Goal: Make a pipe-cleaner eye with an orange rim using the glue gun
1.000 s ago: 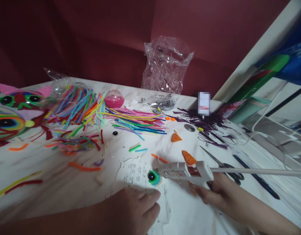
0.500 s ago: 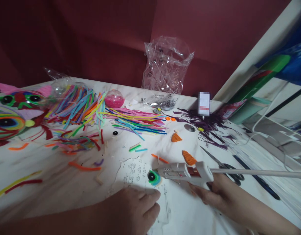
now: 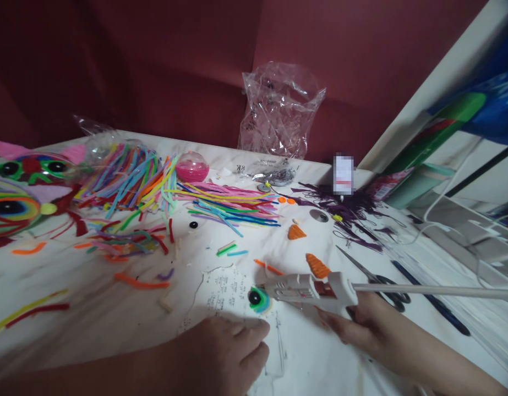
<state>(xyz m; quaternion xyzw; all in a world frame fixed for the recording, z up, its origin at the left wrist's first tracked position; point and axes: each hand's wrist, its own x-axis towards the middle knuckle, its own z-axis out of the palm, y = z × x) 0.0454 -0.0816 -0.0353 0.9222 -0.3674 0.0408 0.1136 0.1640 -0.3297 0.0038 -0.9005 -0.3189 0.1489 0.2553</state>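
My right hand grips a white glue gun by its handle, a long glue stick running out behind it to the right. The nozzle touches a small round eye piece, black in the middle with green and blue rings, which lies on a printed sheet of paper. My left hand rests on the near edge of that paper, fingers curled and pressed down, just below the eye piece.
Piles of coloured pipe-cleaner strips cover the middle and left of the white table. Colourful owl-like faces lie far left. Orange pieces, scissors, purple threads, a pink ball and a clear plastic bag lie beyond.
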